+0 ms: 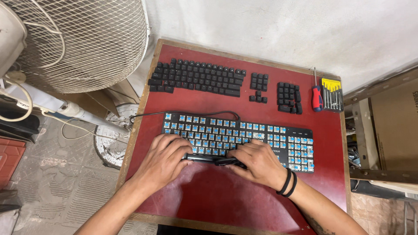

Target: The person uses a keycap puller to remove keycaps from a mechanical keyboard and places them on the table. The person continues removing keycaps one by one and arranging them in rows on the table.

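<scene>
A black keyboard (287, 141) with its keycaps off, showing several blue switches, lies across a small red table (209, 196). My left hand (163, 159) rests on the keyboard's near left edge, fingers curled over a long black keycap (200, 158). My right hand (259, 162), two black bands on its wrist, presses on the near middle edge and covers a dark piece (226, 162); what that piece is cannot be told. The removed black keycaps (196, 77) lie in rows at the far side of the table, laid out like the keyboard.
A red-handled screwdriver (317, 96) and a yellow set of small screwdrivers (332, 93) lie at the table's far right. A white mesh fan (82, 41) stands left. The keyboard cable (183, 113) loops behind. A cardboard box (392, 126) sits right.
</scene>
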